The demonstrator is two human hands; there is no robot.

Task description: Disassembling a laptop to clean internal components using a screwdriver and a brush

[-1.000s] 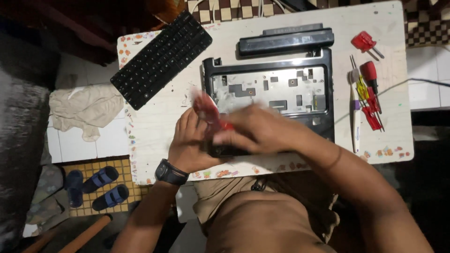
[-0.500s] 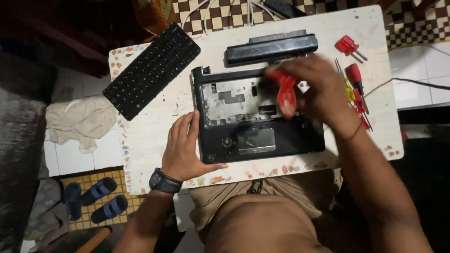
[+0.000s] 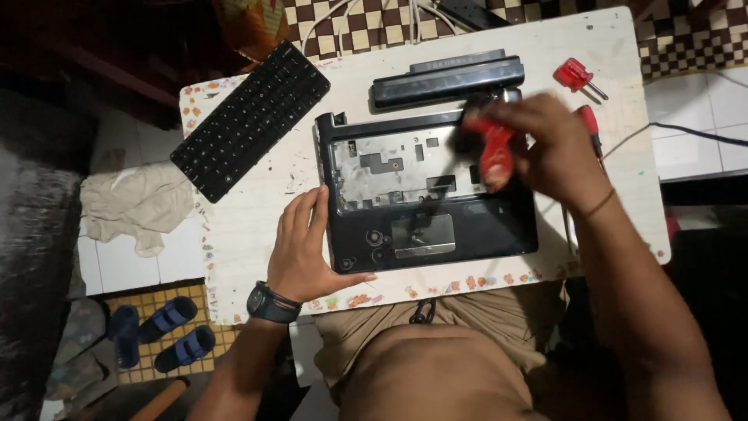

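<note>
I see a black plastic laptop base (image 3: 432,195) lying flat in the middle of a pale, scuffed desk (image 3: 257,226) with a faded flowered border. Its keyboard bay is open, showing a dull grey metal plate with cut-out slots; below that sits a smooth silver touchpad and a glossy palm rest. My left hand (image 3: 308,245) lies flat with the fingers spread, palm on the desk and thumb and fingertips touching the base's left edge; a black watch (image 3: 270,304) rings the wrist. My right hand (image 3: 549,148) is curled around a red-handled screwdriver (image 3: 493,152) above the base's upper right corner; the handle is blurred, and I cannot tell where the tip meets the metal. The detached black keyboard (image 3: 251,118), matte with rows of square keys, lies slanted on the desk's upper left. A long black battery pack (image 3: 448,79) rests just above the base. A stubby red screwdriver (image 3: 576,76) lies near the right edge. A crumpled beige cloth (image 3: 132,206) sits on the tiled floor to the left, near two blue sandals (image 3: 167,335).
</note>
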